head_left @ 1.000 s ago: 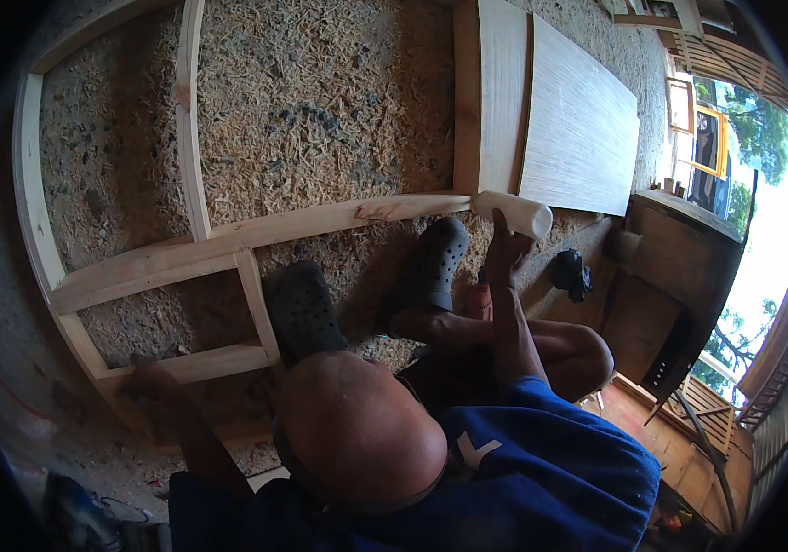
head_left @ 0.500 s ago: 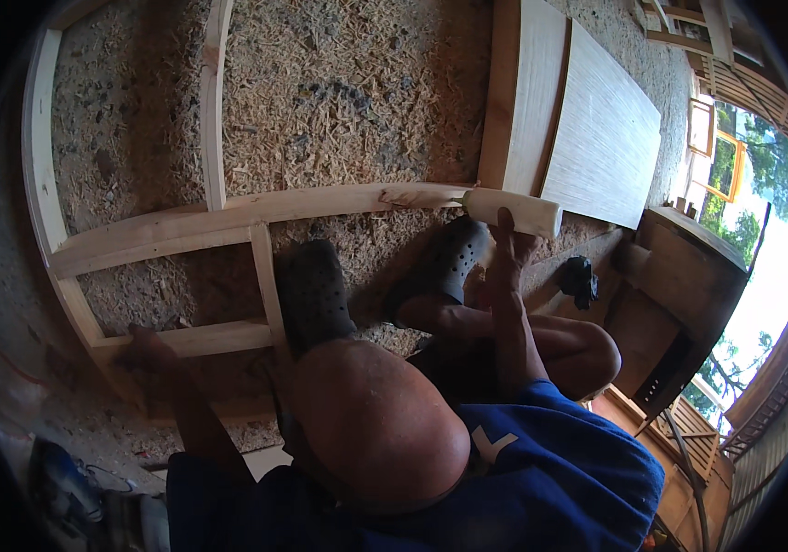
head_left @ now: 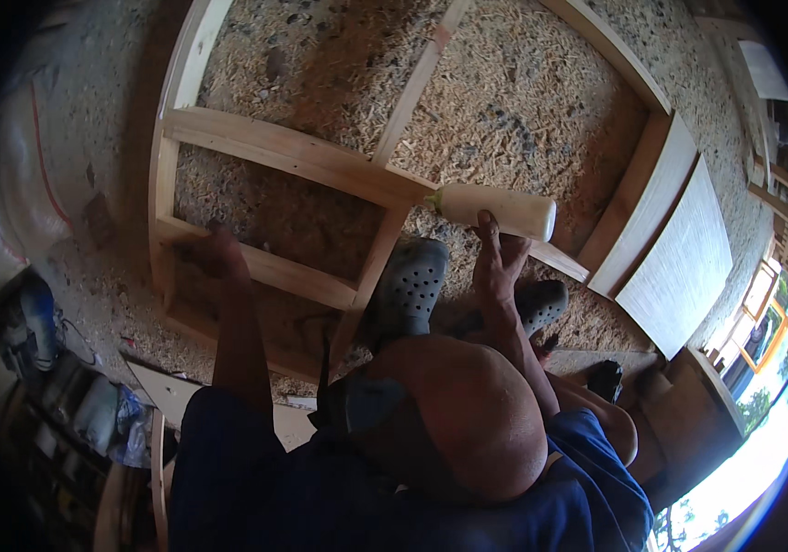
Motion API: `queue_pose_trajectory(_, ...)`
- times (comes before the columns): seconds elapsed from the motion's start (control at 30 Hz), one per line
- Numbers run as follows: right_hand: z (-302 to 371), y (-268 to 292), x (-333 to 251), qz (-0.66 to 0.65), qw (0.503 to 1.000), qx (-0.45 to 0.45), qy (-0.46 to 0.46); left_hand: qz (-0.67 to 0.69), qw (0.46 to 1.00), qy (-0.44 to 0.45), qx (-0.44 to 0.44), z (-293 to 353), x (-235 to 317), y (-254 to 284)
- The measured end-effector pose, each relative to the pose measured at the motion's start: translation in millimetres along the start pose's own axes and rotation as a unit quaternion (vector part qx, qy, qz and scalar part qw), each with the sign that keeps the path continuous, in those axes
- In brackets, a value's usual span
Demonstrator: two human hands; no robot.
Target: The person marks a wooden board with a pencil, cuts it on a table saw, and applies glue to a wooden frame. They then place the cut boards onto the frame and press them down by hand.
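A pale wooden frame (head_left: pixel 274 152) of joined rails and crosspieces lies on the ground in front of me. My right hand (head_left: pixel 502 256) grips a whitish squeeze bottle (head_left: pixel 500 212) from below, the thumb along its side. The bottle lies nearly level, and its narrow tip points left, at the long middle rail close to where a short crosspiece (head_left: pixel 383 244) meets it. Whether the tip touches the wood I cannot tell. At the left, my left hand (head_left: pixel 215 253) is curled over a lower rail of the frame; its fingers are dark and partly hidden.
Wood shavings (head_left: pixel 477 110) cover the ground inside the frame. Flat boards (head_left: pixel 679 248) lie at the right, near a brown wooden box (head_left: pixel 688 405). My feet, in dark perforated clogs (head_left: pixel 412 281), stand by the frame. Cluttered tools and bags (head_left: pixel 95 405) sit at the lower left.
The view has swung, so the frame appears farther right. The bottle in my right hand has moved left along the middle rail, closer to the crosspiece joint. My left hand stays at the lower rail.
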State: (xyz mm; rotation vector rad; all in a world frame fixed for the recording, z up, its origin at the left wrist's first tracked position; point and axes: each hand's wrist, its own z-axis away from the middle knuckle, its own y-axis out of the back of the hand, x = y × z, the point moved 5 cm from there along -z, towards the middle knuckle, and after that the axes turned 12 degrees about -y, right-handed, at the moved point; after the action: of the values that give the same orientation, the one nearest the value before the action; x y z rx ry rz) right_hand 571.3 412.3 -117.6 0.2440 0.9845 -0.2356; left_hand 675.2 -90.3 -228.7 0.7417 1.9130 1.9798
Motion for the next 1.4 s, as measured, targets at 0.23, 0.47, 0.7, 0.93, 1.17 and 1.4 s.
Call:
queue_pose_trajectory(0.23, -12.7, -77.7, -8.3, 0.027, 0.995, -0.093, 0.012, -0.053, 0.998, 0.034, 0.01, 9.0, 22.9, 19.0)
queue_pose_trajectory(0.47, -69.0, -80.7, -45.5, -0.025, 0.993, -0.059, 0.103, -0.015, 0.996, 0.075, -0.052, 13.9, 45.6, 29.4)
queue_pose_trajectory(0.7, -134.7, -89.7, -94.0, -0.023, 0.983, -0.047, 0.178, -0.024, 0.998, 0.06, -0.024, 12.9, 38.3, 23.2)
queue_pose_trajectory(0.93, -197.0, -96.9, -134.1, -0.083, 0.972, -0.053, 0.214, -0.05, 0.995, 0.079, -0.036, 12.0, 38.2, 24.3)
queue_pose_trajectory(1.17, -281.8, -113.5, -184.8, -0.132, 0.952, -0.042, 0.275, -0.048, 0.996, 0.069, -0.027, 9.2, 31.6, 24.3)
queue_pose_trajectory(1.4, -333.9, -119.2, -226.0, -0.011, 0.937, 0.072, 0.343, -0.034, 0.993, 0.103, -0.047, 14.9, 34.7, 19.4)
